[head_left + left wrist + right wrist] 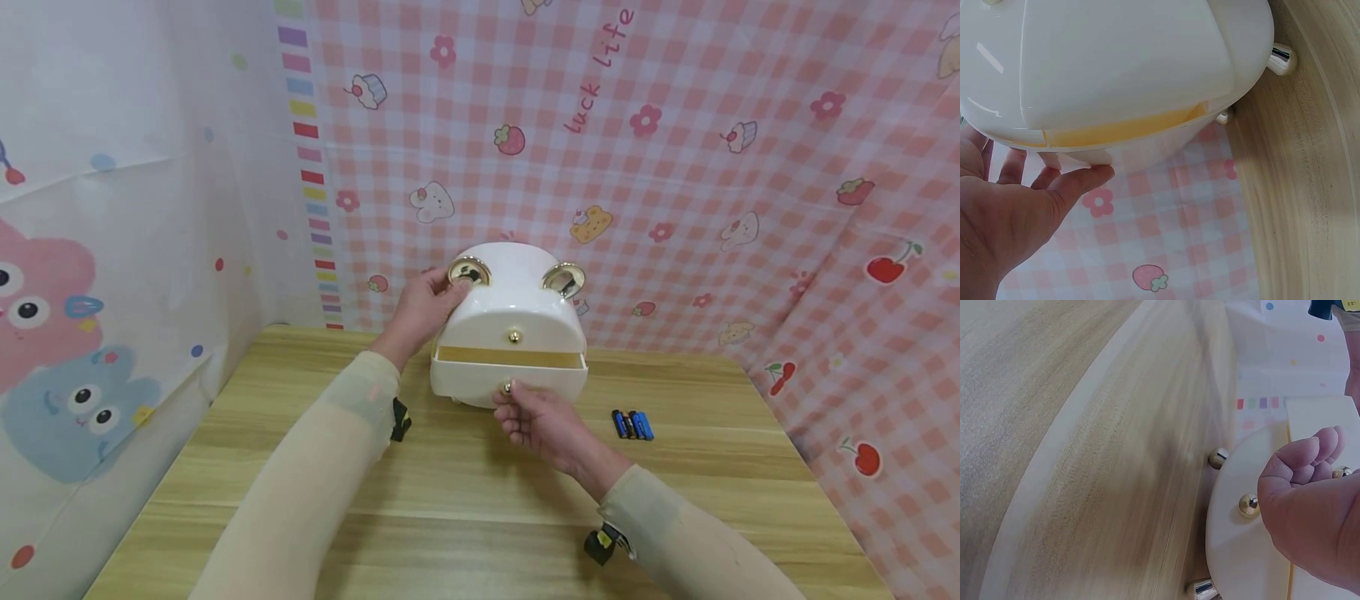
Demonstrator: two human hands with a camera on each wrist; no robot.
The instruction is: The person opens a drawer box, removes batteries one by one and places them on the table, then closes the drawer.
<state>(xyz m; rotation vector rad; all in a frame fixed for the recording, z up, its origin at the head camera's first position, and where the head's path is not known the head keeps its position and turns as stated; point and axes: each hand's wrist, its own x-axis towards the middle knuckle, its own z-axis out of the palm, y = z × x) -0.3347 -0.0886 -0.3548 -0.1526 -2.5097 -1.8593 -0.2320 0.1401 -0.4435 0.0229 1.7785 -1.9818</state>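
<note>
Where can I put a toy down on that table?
There's bare wood on the table right of the batteries, left of the left sleeve, and between that and the right sleeve. It's crowded at the white box, where the left hand and right hand are.

White box (517, 310), pink-checked cloth (675, 175)

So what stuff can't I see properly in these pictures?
Most of what's inside the open drawer: head view, hidden by its own front.
The space behind the upper panel: head view, covered by that panel.
Writing on the batteries: head view, too small to read.
Part of the white drawer box: right wrist view, cut off by the right edge.
</note>
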